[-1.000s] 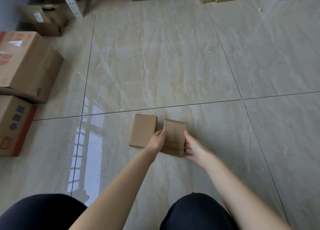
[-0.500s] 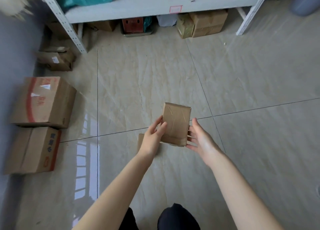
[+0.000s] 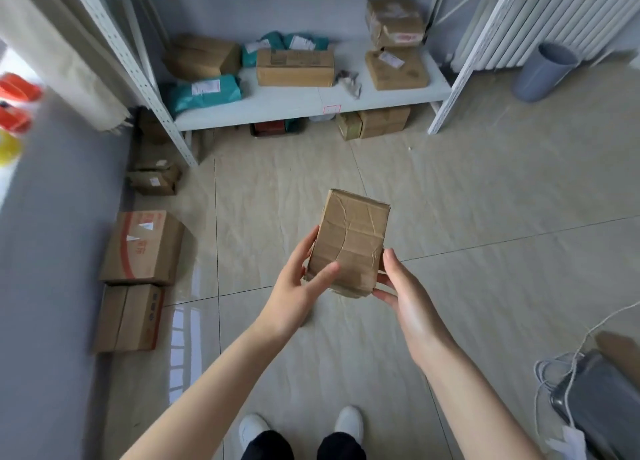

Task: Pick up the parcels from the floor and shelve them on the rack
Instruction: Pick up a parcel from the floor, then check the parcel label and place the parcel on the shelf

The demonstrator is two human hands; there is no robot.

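Parcel handling first: the small taped cardboard parcel (image 3: 348, 243) looks light and stiff to me, since two hands carry it without much squeeze, though the brown tape wrapped all over it could be a bit slick. I'd keep hold of the long side edges near the bottom, same as now.

Going left to right: two bigger cartons (image 3: 136, 279) sit stacked end to end on the floor by the wall, well apart from me. Then my left hand (image 3: 296, 286), fingers curled round the parcel's left edge with the thumb laid across the front face. The parcel itself is in the air between both hands, over the tile floor (image 3: 485, 200), tilted slightly, short end pointing toward the rack (image 3: 311, 104). It's plain brown, creased and wrinkly under the tape, corners a bit crushed, no label that I can see. My right hand (image 3: 403, 293) presses its fingers against the lower right corner, palm partly open.

The rack's low shelf ahead already holds cartons and teal mailer bags (image 3: 207, 92), with a bare patch in the middle front.
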